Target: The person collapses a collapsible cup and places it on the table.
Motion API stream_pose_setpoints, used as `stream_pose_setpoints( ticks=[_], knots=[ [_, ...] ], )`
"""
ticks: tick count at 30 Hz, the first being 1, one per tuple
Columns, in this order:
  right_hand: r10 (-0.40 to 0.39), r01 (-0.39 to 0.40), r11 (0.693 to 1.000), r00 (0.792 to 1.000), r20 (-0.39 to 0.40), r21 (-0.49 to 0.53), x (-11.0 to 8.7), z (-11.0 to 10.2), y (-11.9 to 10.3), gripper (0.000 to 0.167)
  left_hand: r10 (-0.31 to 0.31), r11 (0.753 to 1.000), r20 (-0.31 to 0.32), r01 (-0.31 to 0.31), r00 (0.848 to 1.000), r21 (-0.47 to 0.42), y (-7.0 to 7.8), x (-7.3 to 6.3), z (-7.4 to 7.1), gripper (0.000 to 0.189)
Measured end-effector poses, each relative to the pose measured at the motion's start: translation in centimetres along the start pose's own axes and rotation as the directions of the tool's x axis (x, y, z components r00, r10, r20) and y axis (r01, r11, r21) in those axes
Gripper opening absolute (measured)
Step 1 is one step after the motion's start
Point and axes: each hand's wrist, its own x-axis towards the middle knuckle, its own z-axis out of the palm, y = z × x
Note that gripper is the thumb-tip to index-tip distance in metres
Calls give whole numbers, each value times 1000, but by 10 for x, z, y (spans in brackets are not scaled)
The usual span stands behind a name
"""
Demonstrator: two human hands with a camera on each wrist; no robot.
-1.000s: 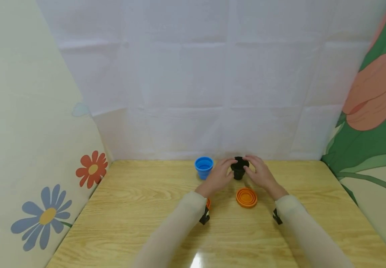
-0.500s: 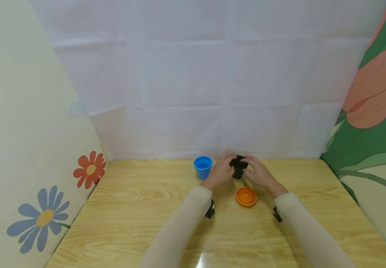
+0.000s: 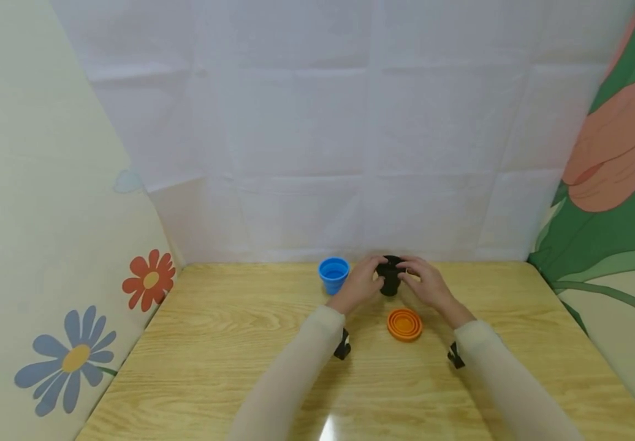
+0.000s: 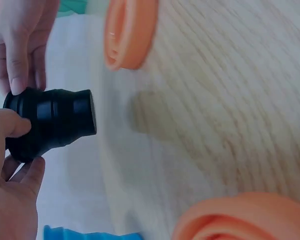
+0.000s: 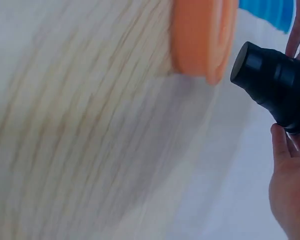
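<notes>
A black collapsible cup (image 3: 390, 277), drawn out to its stepped full height, is held upright between both hands at the far part of the table. My left hand (image 3: 358, 283) grips its rim from the left, thumb on the near side. From the right, my right hand (image 3: 426, 283) pinches the same rim with fingers and thumb. In the left wrist view the base of the cup appears raised off the wood. To its left stands an expanded blue collapsible cup (image 3: 333, 275). Nearer lies a flattened orange collapsible cup (image 3: 404, 324).
Another flattened orange cup (image 4: 244, 220) shows in the left wrist view; the left forearm hides it from the head view. The wooden table (image 3: 212, 343) ends at a white cloth backdrop (image 3: 295, 153). Flower-printed cloths flank both sides.
Both hands keep their grip on the black cup, which has shifted slightly left and looks a little straighter. The second orange cup, partly visible earlier, is now behind the left forearm.
</notes>
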Motion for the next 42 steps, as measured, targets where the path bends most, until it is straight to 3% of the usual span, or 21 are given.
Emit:
stream_pose_setpoints(
  ticks=[4, 8, 14, 18, 23, 32, 37, 42],
  knots=[
    [73, -72, 992, 997, -9, 100, -4, -5, -10, 22, 54, 996, 1, -53, 999, -71, 1, -6, -9, 40],
    [102, -100, 987, 995, -9, 126, -10, -10, -21, 22, 138, 987, 4, -137, 990, -88, -2, -13, -14, 36],
    [106, -106, 976, 994, 9, 189, -23, -15, -37, 28, 203, 974, -33, -205, 979, -94, 0, -32, -22, 30],
    [55, -62, 960, 998, 31, 273, -34, -17, -49, 33, 213, 970, -50, -218, 976, -112, 4, -50, -29, 32],
    [-13, 1, 937, 999, 34, 349, -44, -14, -57, 37, 199, 958, -53, -206, 978, -198, 4, -68, -34, 37],
    [-55, 29, 906, 997, 49, 422, -57, -5, -70, 33, 173, 910, -36, -173, 984, -377, 4, -94, -34, 39],
    [-52, 12, 918, 995, 89, 396, -64, -2, -79, 31, 146, 884, -33, -146, 989, -444, 5, -110, -35, 37],
    [-1, -56, 923, 989, 146, 381, -71, 0, -88, 26, 116, 876, -17, -110, 993, -469, 6, -123, -33, 34]
  ],
)
